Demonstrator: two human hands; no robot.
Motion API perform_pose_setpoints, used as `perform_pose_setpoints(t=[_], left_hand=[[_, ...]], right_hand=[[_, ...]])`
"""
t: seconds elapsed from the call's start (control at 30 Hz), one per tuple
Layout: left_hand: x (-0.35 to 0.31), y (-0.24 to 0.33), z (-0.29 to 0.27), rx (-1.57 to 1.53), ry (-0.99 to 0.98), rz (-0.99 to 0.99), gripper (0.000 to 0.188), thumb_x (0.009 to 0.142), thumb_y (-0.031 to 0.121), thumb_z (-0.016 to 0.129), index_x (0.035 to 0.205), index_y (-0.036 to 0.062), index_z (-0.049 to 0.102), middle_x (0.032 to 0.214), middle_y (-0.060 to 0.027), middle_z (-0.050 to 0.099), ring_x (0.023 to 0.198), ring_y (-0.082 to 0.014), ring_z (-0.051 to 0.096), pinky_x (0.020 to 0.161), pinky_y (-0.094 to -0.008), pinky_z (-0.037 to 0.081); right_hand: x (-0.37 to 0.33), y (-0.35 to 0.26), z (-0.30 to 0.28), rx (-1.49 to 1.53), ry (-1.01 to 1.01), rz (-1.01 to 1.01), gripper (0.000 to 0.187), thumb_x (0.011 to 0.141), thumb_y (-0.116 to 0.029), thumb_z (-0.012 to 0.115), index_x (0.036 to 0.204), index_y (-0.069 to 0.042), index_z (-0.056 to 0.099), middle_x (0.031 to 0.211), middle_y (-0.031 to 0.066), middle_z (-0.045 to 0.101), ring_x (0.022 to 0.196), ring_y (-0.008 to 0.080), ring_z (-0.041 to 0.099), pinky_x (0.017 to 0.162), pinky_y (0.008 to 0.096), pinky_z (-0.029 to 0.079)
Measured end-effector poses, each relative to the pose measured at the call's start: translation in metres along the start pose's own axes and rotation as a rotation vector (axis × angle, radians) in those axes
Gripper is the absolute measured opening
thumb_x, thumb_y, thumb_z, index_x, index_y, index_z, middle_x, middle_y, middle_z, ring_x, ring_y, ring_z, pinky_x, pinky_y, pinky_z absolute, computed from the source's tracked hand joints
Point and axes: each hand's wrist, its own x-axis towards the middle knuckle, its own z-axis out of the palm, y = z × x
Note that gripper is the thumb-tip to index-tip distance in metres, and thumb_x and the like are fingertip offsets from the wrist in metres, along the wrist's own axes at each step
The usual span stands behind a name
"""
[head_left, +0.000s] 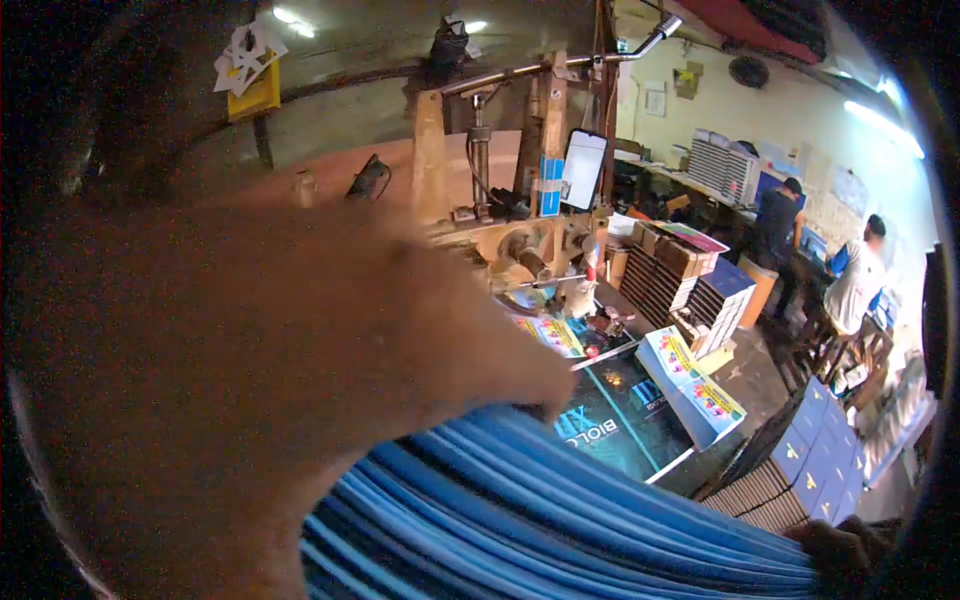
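Observation:
My left hand (440,330) is raised very close in front of the view as a large brown blur. It covers most of the left side, and its narrow end points right over the machine bed. Its fingers are too blurred to make out, as is anything in them. Blue striped cloth (560,500) stretches below it toward the lower right. At the end of that cloth is a dark brown shape that looks like my right hand (850,550), beside a stack of blue-covered books (800,460). Its fingers do not show clearly.
Ahead stands a machine with wooden posts (430,160), a metal bar and a phone (584,170) fixed upright. Colourful printed booklets (690,385) lie on its dark bed (625,430). Book stacks (665,270) rise behind. Two people (855,280) sit working at the far right.

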Motion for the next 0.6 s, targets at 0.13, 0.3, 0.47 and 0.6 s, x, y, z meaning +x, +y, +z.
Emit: perform_pose_setpoints(t=[0.13, 0.3, 0.47, 0.6], left_hand=[[0.010, -0.006, 0.003, -0.007, -0.050, -0.002, 0.078, 0.066, 0.043, 0.082, 0.132, 0.0087, 0.059, 0.095, -0.0116, 0.071, 0.090, -0.0355, 0.072, 0.086, -0.0461, 0.056], [0.008, -0.017, 0.074, 0.528, -0.160, -0.111, 0.085, 0.060, 0.065, 0.084, 0.120, 0.0077, 0.065, 0.104, -0.0158, 0.069, 0.095, -0.0390, 0.068, 0.098, -0.0573, 0.047], [0.021, -0.065, 0.190, 0.350, -0.025, -0.156, 0.088, 0.076, 0.032, 0.083, 0.149, 0.0062, 0.043, 0.141, -0.0223, 0.053, 0.128, -0.0359, 0.053, 0.108, -0.0551, 0.039], [0.029, -0.094, 0.223, 0.373, 0.050, -0.304, 0.097, 0.068, 0.041, 0.086, 0.148, 0.0050, 0.045, 0.144, -0.0214, 0.051, 0.131, -0.0388, 0.051, 0.109, -0.0553, 0.038]], right_hand=[[0.002, 0.000, 0.005, -0.005, -0.026, 0.002, 0.094, 0.064, -0.047, 0.079, 0.141, -0.002, 0.048, 0.107, 0.0135, 0.064, 0.088, 0.0282, 0.068, 0.072, 0.0396, 0.054], [0.031, 0.023, 0.076, 0.116, -0.089, -0.166, 0.096, 0.064, -0.047, 0.079, 0.143, -0.002, 0.047, 0.109, 0.0136, 0.064, 0.089, 0.0280, 0.068, 0.072, 0.0394, 0.054], [0.043, 0.048, 0.164, 0.095, -0.177, -0.183, 0.093, 0.073, -0.044, 0.077, 0.146, -0.001, 0.042, 0.112, 0.0123, 0.059, 0.098, 0.0266, 0.064, 0.079, 0.0396, 0.054], [0.077, 0.055, 0.220, 0.158, -0.216, -0.180, 0.092, 0.074, -0.042, 0.078, 0.148, -0.002, 0.041, 0.125, 0.0175, 0.058, 0.109, 0.0324, 0.063, 0.092, 0.0423, 0.053]])
